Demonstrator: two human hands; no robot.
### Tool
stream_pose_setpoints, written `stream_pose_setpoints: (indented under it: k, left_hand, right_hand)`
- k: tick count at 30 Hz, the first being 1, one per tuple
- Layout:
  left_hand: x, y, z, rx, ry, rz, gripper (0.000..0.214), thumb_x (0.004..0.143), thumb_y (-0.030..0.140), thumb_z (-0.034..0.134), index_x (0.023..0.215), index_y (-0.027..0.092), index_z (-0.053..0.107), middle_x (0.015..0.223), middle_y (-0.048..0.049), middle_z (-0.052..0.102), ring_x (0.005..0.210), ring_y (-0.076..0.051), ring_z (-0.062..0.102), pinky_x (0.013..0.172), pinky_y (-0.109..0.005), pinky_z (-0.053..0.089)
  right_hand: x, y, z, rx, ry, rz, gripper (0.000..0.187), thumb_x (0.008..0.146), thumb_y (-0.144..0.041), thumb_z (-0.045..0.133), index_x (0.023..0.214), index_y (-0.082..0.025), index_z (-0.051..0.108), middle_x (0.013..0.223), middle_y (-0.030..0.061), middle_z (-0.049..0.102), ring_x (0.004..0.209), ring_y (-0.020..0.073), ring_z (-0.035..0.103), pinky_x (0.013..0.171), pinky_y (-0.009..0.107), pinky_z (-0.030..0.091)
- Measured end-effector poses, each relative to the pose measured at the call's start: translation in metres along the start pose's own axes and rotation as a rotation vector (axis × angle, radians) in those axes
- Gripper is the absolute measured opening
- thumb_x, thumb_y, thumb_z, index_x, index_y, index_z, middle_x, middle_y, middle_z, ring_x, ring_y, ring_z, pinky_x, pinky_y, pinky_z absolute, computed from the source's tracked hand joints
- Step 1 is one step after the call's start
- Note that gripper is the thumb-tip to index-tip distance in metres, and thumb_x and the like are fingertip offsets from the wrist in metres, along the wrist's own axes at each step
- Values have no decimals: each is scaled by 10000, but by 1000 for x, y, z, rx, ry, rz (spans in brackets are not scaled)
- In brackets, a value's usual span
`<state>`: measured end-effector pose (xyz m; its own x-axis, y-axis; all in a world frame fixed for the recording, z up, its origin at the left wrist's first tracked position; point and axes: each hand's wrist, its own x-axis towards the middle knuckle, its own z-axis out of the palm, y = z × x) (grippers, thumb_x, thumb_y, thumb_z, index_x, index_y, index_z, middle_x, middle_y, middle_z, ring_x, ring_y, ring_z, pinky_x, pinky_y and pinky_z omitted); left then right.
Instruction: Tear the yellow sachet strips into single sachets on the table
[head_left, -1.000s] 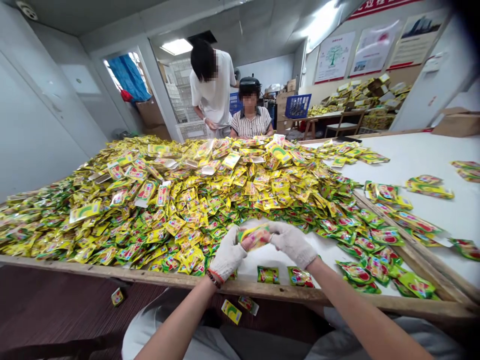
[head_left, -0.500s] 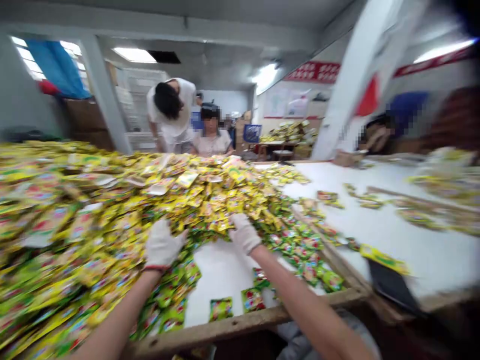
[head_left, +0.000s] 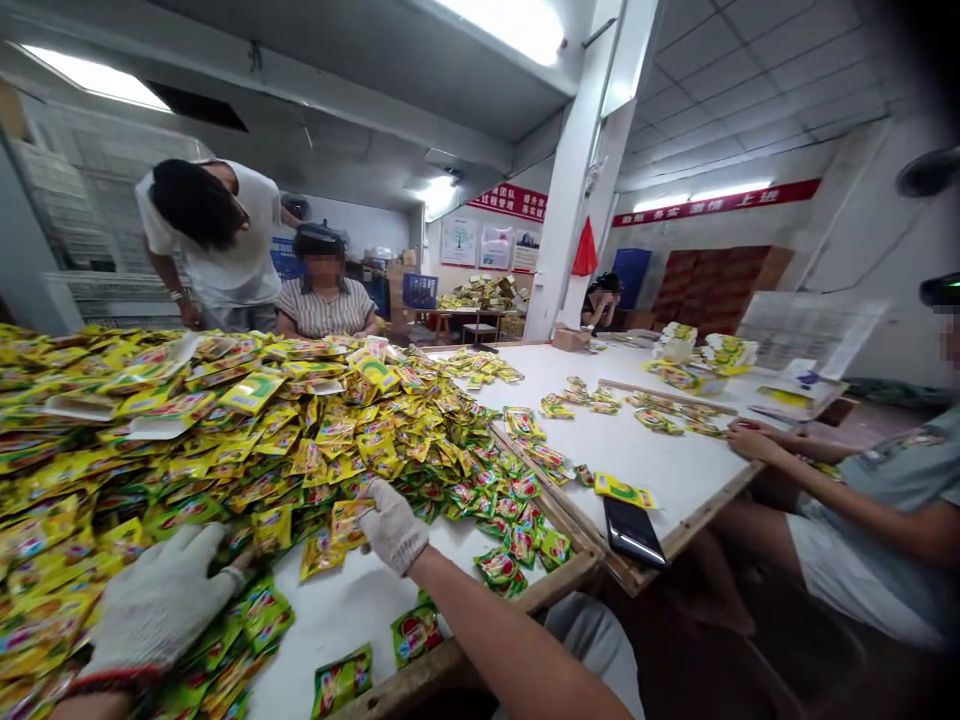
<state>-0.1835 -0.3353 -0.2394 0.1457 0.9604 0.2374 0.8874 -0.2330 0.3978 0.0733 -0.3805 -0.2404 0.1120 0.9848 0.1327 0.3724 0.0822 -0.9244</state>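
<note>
My left hand (head_left: 165,595), in a white knit glove with a red band at the wrist, rests on the left part of a big heap of yellow packets (head_left: 405,425). Its fingers are stretched and its thumb stands apart. My right hand (head_left: 396,525), gloved too, pinches a small yellow packet (head_left: 349,522) at the front of the heap; another yellow packet touches it below. Between my hands the white tabletop (head_left: 319,605) shows. Green packets (head_left: 343,682) lie near its wooden edge, and more green packets (head_left: 517,525) lie right of my right hand.
A wooden strip (head_left: 551,490) borders the heap on the right. Past it lie a black phone (head_left: 634,530), a flat yellow packet (head_left: 624,490) and scattered packets. One person sits at the right (head_left: 885,500); two others are behind the heap. A pillar (head_left: 577,180) rises beyond.
The view has swung to the right. My left hand has moved down and left over the packets. My right hand has drawn nearer and now pinches a yellow packet.
</note>
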Motion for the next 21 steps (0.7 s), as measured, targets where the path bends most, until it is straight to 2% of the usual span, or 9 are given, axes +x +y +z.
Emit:
stream_pose_setpoints:
  k: [2,3,5,8,11,13,15,18,21]
  left_hand:
    - [-10,14,-2,267,128,139,245,800,479,426,907,275,511,939,-43,545,892,-287,501,746,-357,331]
    - [-14,20,-2,334,168,128,195,812,409,428,857,248,526,865,-46,547,811,-261,517,701,-336,331]
    - [-22,28,-1,369,166,126,147,820,325,450,786,214,539,788,-48,551,732,-224,526,663,-317,334]
    - [-29,31,-1,370,198,38,158,860,292,414,834,210,545,895,-49,585,796,-193,546,699,-305,366]
    - [-38,32,-3,-152,343,-65,199,869,338,432,809,199,562,830,-43,588,802,-179,552,733,-295,409]
    - [-46,39,1,-600,325,-190,218,837,394,488,810,195,573,809,-36,587,768,-167,568,714,-288,441]
    - [-54,50,8,-898,256,-290,263,803,439,522,847,186,577,836,-42,597,727,-160,593,674,-285,466]
    - [-67,74,19,-1026,149,-312,321,780,478,529,874,176,583,843,-55,616,693,-171,619,613,-283,475]
    - [-83,94,19,-1110,16,-231,297,717,463,619,805,179,617,770,-40,623,687,-184,601,592,-278,465]
  right_hand:
    - [-1,3,1,32,-27,72,150,832,-232,433,967,-253,494,666,-86,537,471,71,512,440,178,436]
    - [-2,4,1,42,-42,104,164,839,-234,416,985,-262,486,639,-97,518,448,63,498,433,172,432]
    - [-5,9,0,46,-104,153,211,818,-224,447,1024,-246,485,608,-92,522,413,66,492,404,170,408]
    - [-7,14,-1,48,-223,137,406,734,-211,589,1126,-200,485,612,-56,571,423,86,522,394,175,383]
    - [-8,13,0,78,-261,63,359,707,-262,637,1038,-179,527,671,-26,600,467,84,524,422,188,396]
    - [-11,9,3,113,-278,10,289,719,-321,633,956,-178,549,660,-25,593,477,87,513,444,204,403]
    - [-13,5,5,215,-284,-34,279,723,-360,641,921,-184,555,674,-21,597,496,89,509,483,222,420]
    - [-19,-1,7,400,-299,-9,270,713,-356,660,908,-206,548,729,-9,617,511,89,498,499,234,421]
    - [-26,-9,9,361,-335,50,222,680,-322,674,822,-201,554,655,-5,607,469,108,508,421,236,385]
